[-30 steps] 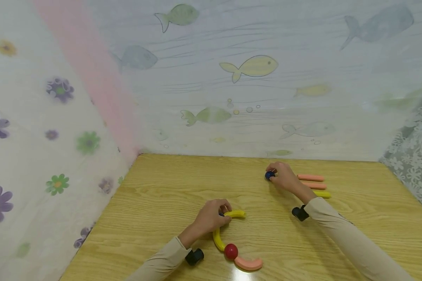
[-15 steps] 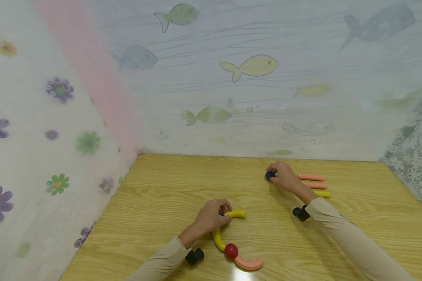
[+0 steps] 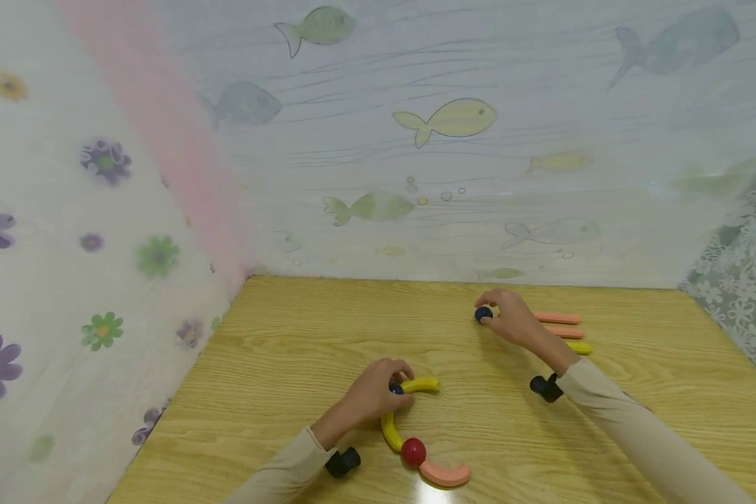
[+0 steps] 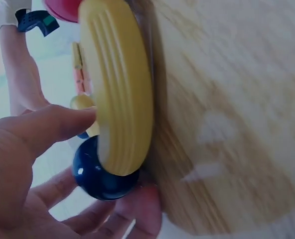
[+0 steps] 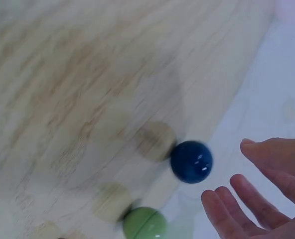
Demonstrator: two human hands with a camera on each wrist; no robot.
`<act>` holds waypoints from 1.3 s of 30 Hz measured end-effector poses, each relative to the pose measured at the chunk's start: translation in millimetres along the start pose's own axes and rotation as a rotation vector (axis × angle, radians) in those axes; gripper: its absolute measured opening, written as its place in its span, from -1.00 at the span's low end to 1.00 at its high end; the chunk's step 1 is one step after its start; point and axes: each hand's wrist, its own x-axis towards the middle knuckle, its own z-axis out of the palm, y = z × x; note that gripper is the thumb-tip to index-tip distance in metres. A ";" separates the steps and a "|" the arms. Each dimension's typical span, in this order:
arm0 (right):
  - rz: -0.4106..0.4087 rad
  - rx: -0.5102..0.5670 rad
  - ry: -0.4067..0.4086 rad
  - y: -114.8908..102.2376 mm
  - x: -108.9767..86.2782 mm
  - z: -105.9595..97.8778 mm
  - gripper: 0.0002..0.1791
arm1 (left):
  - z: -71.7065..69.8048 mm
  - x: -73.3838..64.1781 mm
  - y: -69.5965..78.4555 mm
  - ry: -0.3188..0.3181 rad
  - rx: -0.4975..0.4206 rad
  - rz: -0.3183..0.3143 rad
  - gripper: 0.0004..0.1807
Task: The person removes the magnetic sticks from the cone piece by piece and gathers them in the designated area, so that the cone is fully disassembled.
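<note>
In the head view, my left hand [image 3: 372, 393] curves loosely about a dark blue ball [image 3: 395, 389], which joins two curved yellow bars. The left wrist view shows one ridged yellow bar [image 4: 118, 89] end-on against that blue ball [image 4: 100, 172], the thumb near the bar's side and the fingers behind the ball. A red ball [image 3: 414, 453] and a curved orange bar [image 3: 446, 474] continue the chain. Farther back, my right hand [image 3: 512, 318] is spread beside another dark blue ball [image 3: 483, 314]; the right wrist view shows a gap between its fingertips and this blue ball [image 5: 191, 162].
Two straight orange bars [image 3: 557, 318] and a yellow bar [image 3: 579, 348] lie partly behind the right forearm. A green ball [image 5: 145, 224] sits near the blue one in the right wrist view. The wooden table [image 3: 327, 315] meets a fish-print wall covering [image 3: 365, 140].
Both wrists have drawn back slightly, the left leftward and the right toward the lower right. More of the blue ball by my left hand now shows. The chain stays where it was.
</note>
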 end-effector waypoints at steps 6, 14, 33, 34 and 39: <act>-0.131 0.056 0.005 -23.4 -9.2 2.9 -0.78 | -5.3 -17.6 3.2 0.003 0.090 -0.078 -0.61; -0.197 0.185 -0.185 -63.5 -29.9 20.8 -0.82 | -9.7 -30.3 2.5 -0.020 0.049 -0.068 -0.60; -0.060 0.258 -0.218 -95.3 -56.4 61.3 -0.85 | -5.7 0.8 -8.0 -0.083 -0.074 0.044 -0.60; -0.047 0.255 -0.211 -95.6 -57.0 61.4 -0.85 | -5.7 1.5 -7.8 -0.090 -0.083 0.042 -0.60; -0.030 0.233 -0.172 -96.3 -60.4 60.2 -0.83 | -7.3 3.5 -4.9 -0.119 -0.110 0.054 -0.61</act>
